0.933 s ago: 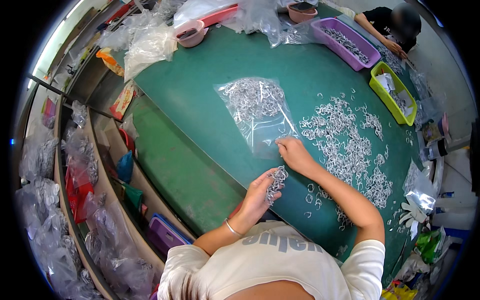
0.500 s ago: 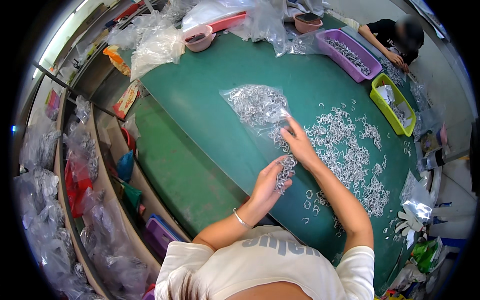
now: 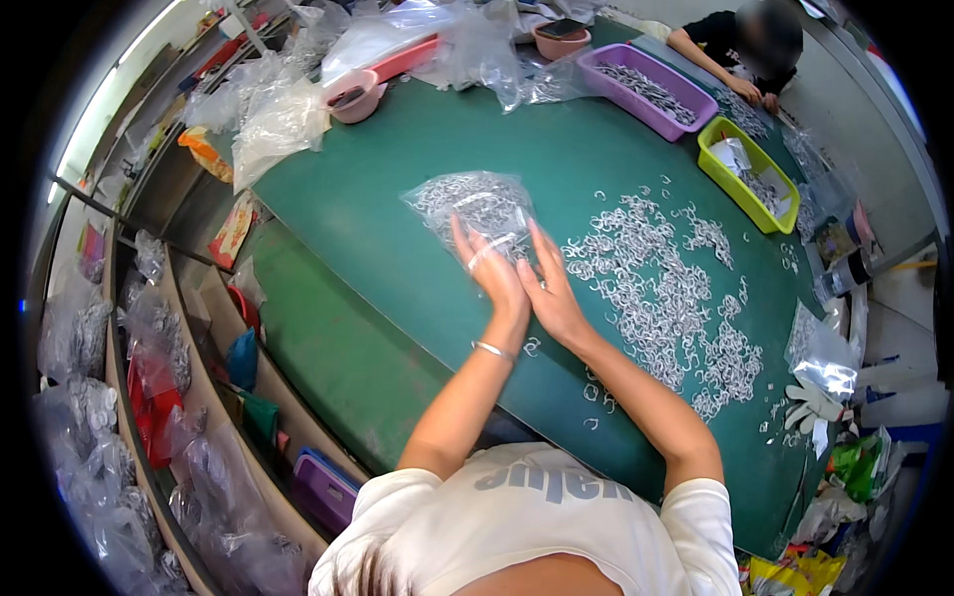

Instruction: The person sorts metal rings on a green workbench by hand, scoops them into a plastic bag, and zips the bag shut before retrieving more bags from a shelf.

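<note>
A clear plastic bag (image 3: 477, 199) full of small silvery C-shaped metal pieces lies on the green table. My left hand (image 3: 497, 278) reaches to its mouth, fingers stretched out and partly covered by the film. The bracelet wrist is bent toward the bag. Close beside it, my right hand (image 3: 556, 298) has thumb and fingers at the bag's near right edge, gripping the film. Its fingers are long and slightly blurred. To the right spreads a loose pile of the same metal pieces (image 3: 646, 288). Whether any pieces remain in my left palm is hidden.
A purple basket (image 3: 696, 127) and a yellow-green basket (image 3: 708, 159) stand at the far right, near a co-worker's hands (image 3: 752, 92). A pink bowl (image 3: 370, 107) and plastic bags (image 3: 283, 124) sit at the back left. Shelves with filled bags (image 3: 84, 338) line the left; a white glove (image 3: 815, 405) lies right.
My left hand has moved up from below the bag to its mouth, and the clump of metal pieces it held is out of sight. My right hand stays at the bag's edge. The view has shifted.
</note>
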The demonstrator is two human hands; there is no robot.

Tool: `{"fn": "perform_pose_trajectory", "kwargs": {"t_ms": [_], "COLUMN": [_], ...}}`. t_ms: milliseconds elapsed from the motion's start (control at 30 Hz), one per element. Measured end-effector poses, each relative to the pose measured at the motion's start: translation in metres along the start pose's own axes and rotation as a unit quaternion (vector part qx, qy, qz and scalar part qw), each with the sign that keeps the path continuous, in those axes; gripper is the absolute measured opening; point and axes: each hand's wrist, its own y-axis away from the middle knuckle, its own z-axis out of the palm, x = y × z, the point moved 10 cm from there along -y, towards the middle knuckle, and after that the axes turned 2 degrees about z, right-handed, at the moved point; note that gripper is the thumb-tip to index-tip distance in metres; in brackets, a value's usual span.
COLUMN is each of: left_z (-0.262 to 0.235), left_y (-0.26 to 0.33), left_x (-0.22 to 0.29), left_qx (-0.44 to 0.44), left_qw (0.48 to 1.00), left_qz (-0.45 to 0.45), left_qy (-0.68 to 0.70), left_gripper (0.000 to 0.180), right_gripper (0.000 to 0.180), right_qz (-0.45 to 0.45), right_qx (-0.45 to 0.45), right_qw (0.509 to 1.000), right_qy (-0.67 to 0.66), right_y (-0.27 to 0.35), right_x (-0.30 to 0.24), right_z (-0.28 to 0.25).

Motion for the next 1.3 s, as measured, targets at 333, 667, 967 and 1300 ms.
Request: {"fn": "perform_pose_trajectory", "kwargs": {"t_ms": [333, 667, 967, 1300], "left_z": [0.024, 0.029, 0.145, 0.157], "left_y": [0.08, 0.205, 0.123, 0.162], "left_x": [0.004, -0.015, -0.028, -0.049], "left_qx": [-0.405, -0.597, -0.421, -0.566], "left_qw": [0.898, 0.668, 0.765, 0.703], "left_qz": [0.005, 0.16, 0.278, 0.265], "left_qy": [-0.171, -0.414, -0.4, -0.34], "left_gripper": [0.049, 0.057, 0.049, 0.043], "right_gripper": [0.027, 0.048, 0.045, 0.062], "right_qz": [0.063, 0.176, 0.039, 0.041], "right_qx": [0.059, 0.165, 0.014, -0.074], "right_qw": [0.979, 0.86, 0.966, 0.943], "right_qy": [0.187, 0.449, 0.254, 0.321], "right_y": [0.057, 0.201, 0.124, 0.102], "right_x": [0.023, 0.044, 0.024, 0.042], "right_z": [-0.184, -0.3, -0.255, -0.237]}}
